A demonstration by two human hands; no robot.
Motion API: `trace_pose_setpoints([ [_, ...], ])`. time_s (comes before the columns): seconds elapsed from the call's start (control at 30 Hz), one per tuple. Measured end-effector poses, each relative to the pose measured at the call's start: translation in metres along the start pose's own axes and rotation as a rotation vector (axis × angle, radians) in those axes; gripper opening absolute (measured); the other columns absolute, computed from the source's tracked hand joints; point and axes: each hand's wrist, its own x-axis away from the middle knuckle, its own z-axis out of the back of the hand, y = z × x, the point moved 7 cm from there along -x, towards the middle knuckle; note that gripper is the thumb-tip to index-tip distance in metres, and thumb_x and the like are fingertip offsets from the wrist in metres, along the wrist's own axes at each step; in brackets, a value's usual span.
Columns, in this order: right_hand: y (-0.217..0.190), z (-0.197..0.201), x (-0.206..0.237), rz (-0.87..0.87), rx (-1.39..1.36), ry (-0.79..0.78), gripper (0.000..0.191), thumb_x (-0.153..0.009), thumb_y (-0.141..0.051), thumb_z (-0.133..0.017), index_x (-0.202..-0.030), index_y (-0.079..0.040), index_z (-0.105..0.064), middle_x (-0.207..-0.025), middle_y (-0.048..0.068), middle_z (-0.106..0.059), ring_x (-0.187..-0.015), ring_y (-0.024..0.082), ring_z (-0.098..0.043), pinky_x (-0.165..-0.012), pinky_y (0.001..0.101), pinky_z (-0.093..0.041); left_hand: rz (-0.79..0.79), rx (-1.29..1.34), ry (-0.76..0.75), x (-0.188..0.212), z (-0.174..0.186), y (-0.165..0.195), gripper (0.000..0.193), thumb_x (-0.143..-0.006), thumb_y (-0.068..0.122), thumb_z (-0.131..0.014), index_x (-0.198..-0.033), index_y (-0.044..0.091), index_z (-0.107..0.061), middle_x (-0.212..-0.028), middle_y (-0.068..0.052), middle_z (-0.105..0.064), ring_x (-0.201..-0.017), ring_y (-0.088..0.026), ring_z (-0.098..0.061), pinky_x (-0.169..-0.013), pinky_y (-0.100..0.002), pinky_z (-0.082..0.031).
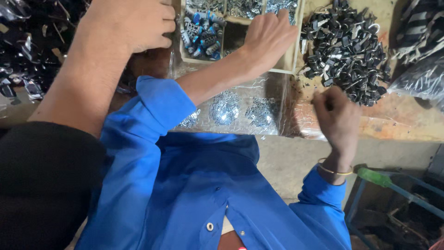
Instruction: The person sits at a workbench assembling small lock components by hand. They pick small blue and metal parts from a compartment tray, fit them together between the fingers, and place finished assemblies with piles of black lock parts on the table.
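Note:
My left hand (268, 37) reaches forward from a rolled blue sleeve and rests on a wooden tray (290, 60) with compartments. Its fingers are bent down into a dark compartment, so the tips are hidden. My right hand (337, 115), with a thin bangle at the wrist, is curled in a loose fist at the near edge of a heap of small black and silver metal pieces (347, 51). Its thumb and fingers are pinched together; I cannot see whether they hold anything.
Another person's bare arm with a black sleeve crosses from the lower left, its fist (134, 23) beside the tray. One compartment holds blue and silver parts (201, 34). Clear bags of shiny parts (225, 109) lie on the table edge. Dark bagged parts (423, 78) sit at right.

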Motion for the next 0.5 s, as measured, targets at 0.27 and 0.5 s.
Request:
trace_pose_setpoints([
  [0.27, -0.072, -0.046, -0.014, 0.054, -0.648, 0.063, 0.024, -0.092, -0.016, -0.078, -0.107, -0.008, -0.061, -0.094, 0.005, -0.072, -0.074, 0.015, -0.072, -0.064, 0.0284, -0.05, 0.018, 0.038, 0.193, -0.005, 0.021, -0.005, 0.011, -0.068, -0.001, -0.077, -0.08, -0.001, -0.076, -0.098, -0.028, -0.071, -0.052, -0.017, -0.065, -0.035, -0.028, -0.051],
  [0.5, -0.103, -0.045, -0.024, 0.282, -0.083, 0.11, 0.013, -0.095, -0.017, -0.084, -0.104, -0.009, -0.078, -0.094, 0.007, -0.068, -0.071, 0.025, -0.067, -0.063, 0.0374, -0.05, 0.024, 0.732, 0.192, 0.036, 0.066, -0.054, 0.022, -0.084, 0.017, -0.089, -0.087, 0.003, -0.072, -0.093, -0.005, -0.074, -0.074, -0.021, -0.074, -0.063, -0.034, -0.057],
])
